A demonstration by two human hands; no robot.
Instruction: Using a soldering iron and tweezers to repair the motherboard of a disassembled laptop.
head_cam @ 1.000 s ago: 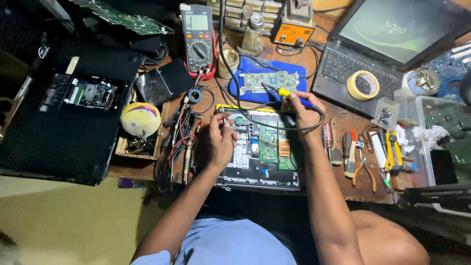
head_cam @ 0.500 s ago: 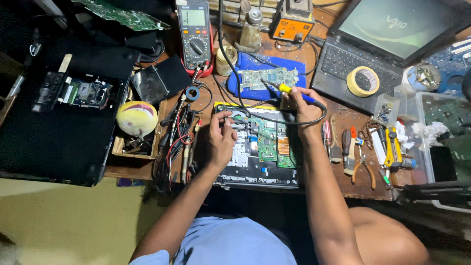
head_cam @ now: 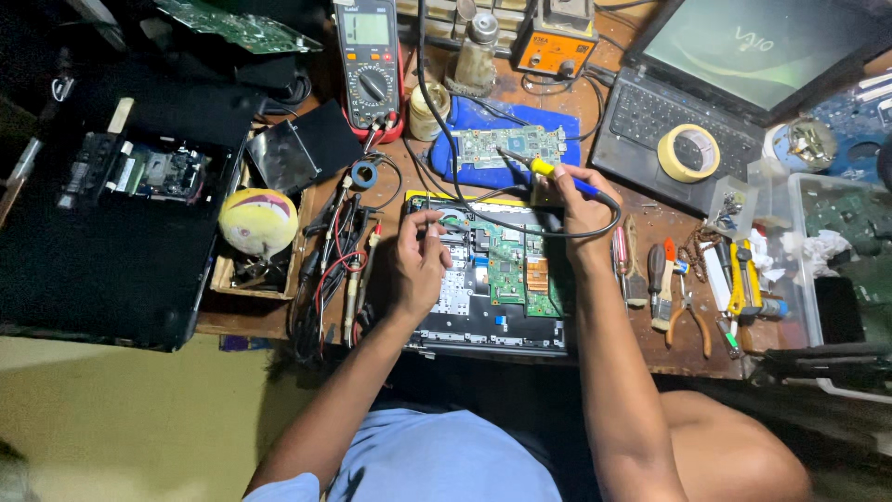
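Seen from above, a person sits at a crowded wooden workbench [head_cam: 279, 321] with an opened laptop chassis [head_cam: 488, 279] lying flat in front of them. Its green motherboard [head_cam: 506, 265] is exposed, with a copper-coloured heat sink near the right side.

The right hand [head_cam: 581, 200] is closed around a soldering iron [head_cam: 548, 172] with a yellow collar and blue grip. The iron's thin metal tip points up and to the left, over a small green circuit board [head_cam: 511, 144] that rests on a blue pad [head_cam: 502, 149] just beyond the chassis. A black cord loops from the iron across the chassis and up the bench.

The left hand [head_cam: 418, 265] rests over the left part of the chassis, fingers curled and pinched together near the board's upper left corner; whether they hold something thin there cannot be told.

To the left of the hands lies a tangle of red and black test leads [head_cam: 334, 270], and beyond them a yellow, rounded soft object [head_cam: 258, 221] sits in a shallow wooden tray. A multimeter [head_cam: 370, 56] with a red casing stands at the top of the bench. On the right, a roll of pale yellow tape [head_cam: 688, 153] sits on the keyboard of an open dark laptop [head_cam: 669, 102], and pliers and screwdrivers [head_cam: 683, 288] lie side by side near the bench edge.
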